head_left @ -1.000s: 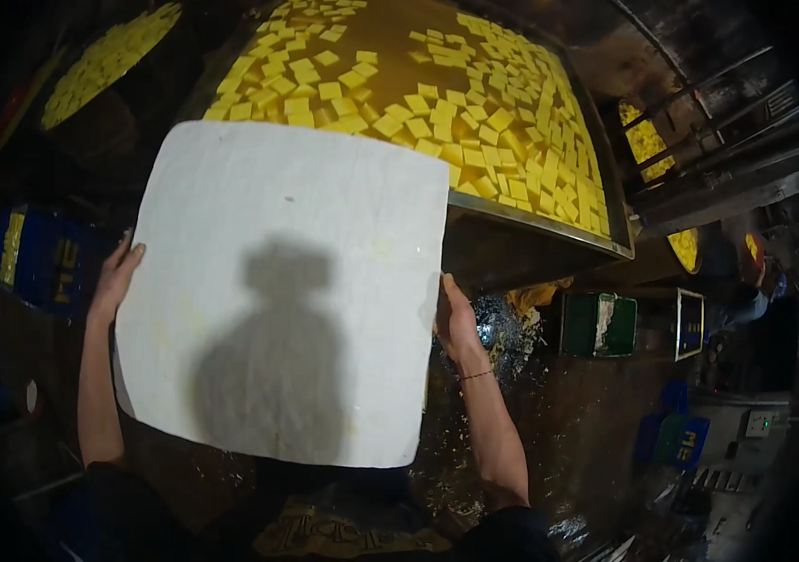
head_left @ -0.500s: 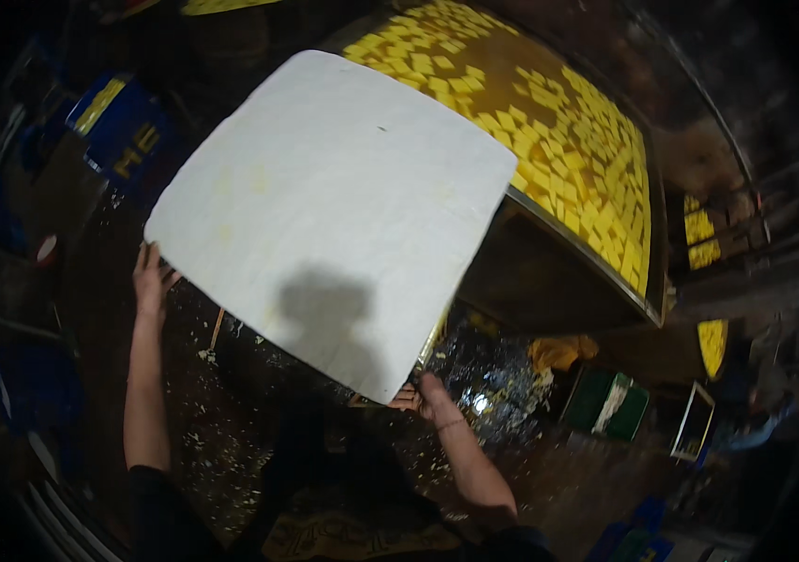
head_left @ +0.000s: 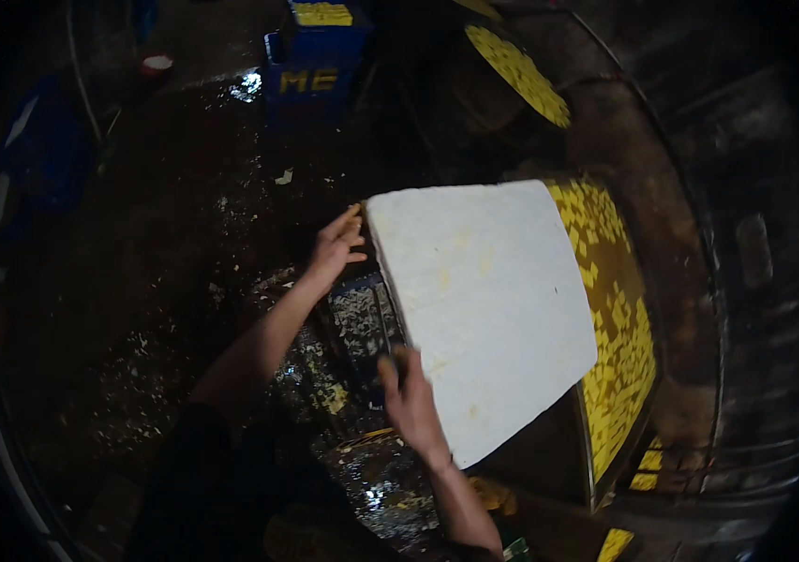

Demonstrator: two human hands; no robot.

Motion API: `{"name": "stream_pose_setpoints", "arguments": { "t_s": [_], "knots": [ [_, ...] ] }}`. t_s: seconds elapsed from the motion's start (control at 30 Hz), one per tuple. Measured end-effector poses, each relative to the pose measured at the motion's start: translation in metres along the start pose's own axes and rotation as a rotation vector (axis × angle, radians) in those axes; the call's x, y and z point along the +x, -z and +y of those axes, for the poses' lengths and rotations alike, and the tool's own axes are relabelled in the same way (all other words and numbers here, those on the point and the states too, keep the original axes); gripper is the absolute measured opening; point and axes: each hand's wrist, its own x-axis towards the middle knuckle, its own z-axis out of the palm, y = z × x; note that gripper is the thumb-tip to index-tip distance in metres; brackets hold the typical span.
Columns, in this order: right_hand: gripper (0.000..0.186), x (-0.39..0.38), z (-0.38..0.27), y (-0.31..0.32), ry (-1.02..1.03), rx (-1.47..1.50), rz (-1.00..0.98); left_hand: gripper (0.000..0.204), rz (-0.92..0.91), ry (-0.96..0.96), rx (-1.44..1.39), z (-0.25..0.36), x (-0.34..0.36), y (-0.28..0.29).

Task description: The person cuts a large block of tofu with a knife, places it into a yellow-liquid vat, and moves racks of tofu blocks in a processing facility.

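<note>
A large white square slab (head_left: 488,300) with a few pale yellow stains covers part of a vat of yellow squares. At its far left corner, my left hand (head_left: 332,251) has its fingers stretched out and spread, the tips at the slab's edge. Lower along that same side, my right hand (head_left: 410,407) is somewhat blurred, with thumb and fingers apart and nothing visible between them. It overlaps the slab's edge; whether it touches is unclear. Below the slab's left side is a dark frame or crate (head_left: 362,323) strewn with pale scraps.
The wide vat (head_left: 619,375) of brown liquid and floating yellow squares lies to the right. Blue crates (head_left: 315,80) stand at the far side, the top one holding yellow pieces. Another round container of yellow pieces (head_left: 516,75) is beyond. The floor (head_left: 174,347) is wet and littered with scraps.
My view has swung left, so the slab and vat appear farther right. My right hand has left the slab's near corner and moved along its left side toward my left hand.
</note>
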Motion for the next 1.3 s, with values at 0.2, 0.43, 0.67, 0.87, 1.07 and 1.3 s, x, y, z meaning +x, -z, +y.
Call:
{"name": "stream_pose_setpoints", "arguments": {
  "t_s": [0.2, 0.43, 0.67, 0.87, 1.07, 1.3],
  "knots": [
    [0.017, 0.129, -0.006, -0.036, -0.047, -0.351, 0.006, 0.044, -0.048, -0.052, 0.018, 0.006, 0.001, -0.013],
    [0.017, 0.148, -0.012, -0.063, 0.058, -0.519, 0.068, 0.042, 0.118, -0.321, 0.131, -0.018, 0.016, -0.005],
    [0.014, 0.078, 0.002, -0.034, 0.050, -0.551, 0.033, 0.028, 0.224, -0.468, 0.325, -0.010, -0.022, -0.018],
    [0.011, -0.023, 0.027, 0.001, -0.047, -0.530, -0.009, 0.018, 0.223, -0.562, 0.307, -0.049, -0.101, -0.056],
    [0.015, -0.126, 0.057, 0.040, -0.134, -0.526, -0.026, 0.018, 0.195, -0.360, 0.094, -0.094, -0.207, -0.109],
    [0.017, -0.222, 0.091, 0.077, -0.114, -0.464, 0.024, 0.018, 0.208, -0.296, 0.103, -0.142, -0.310, -0.154]
  ]
}}
